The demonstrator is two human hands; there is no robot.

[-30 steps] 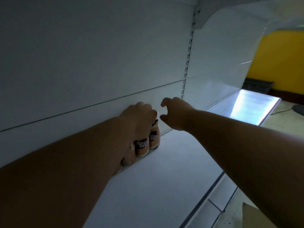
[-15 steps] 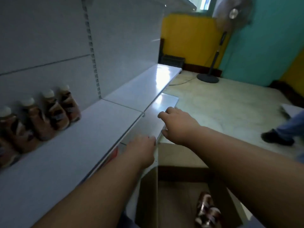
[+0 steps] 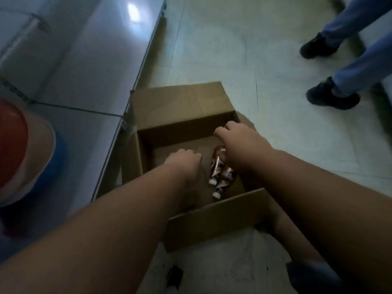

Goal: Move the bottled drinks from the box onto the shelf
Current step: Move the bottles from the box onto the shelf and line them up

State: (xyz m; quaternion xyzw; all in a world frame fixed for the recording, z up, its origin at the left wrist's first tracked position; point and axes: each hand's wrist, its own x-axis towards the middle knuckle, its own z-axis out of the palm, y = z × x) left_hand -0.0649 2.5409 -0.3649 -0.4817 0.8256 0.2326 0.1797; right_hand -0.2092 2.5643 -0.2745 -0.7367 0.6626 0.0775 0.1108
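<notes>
An open cardboard box [image 3: 182, 102] stands on the floor beside the shelf base. Two brown-labelled bottled drinks [image 3: 216, 166] with white caps lie side by side on the box's bottom, caps toward me. My right hand [image 3: 239, 141] is down over the far ends of the bottles and hides them; whether its fingers have closed on a bottle is unclear. My left hand [image 3: 184, 164] is inside the box just left of the bottles, fingers curled under, with nothing seen in it.
The white bottom shelf [image 3: 84, 60] runs along the left, its edge touching the box. Another person's legs in blue trousers and dark shoes [image 3: 333, 96] stand on the pale floor at upper right. A red and blue object [image 3: 12, 145] sits at the left edge.
My view swung from the shelf with its row of bottles down to the box on the floor. Both hands left the shelf and dropped into the box, the right one onto the bottles.
</notes>
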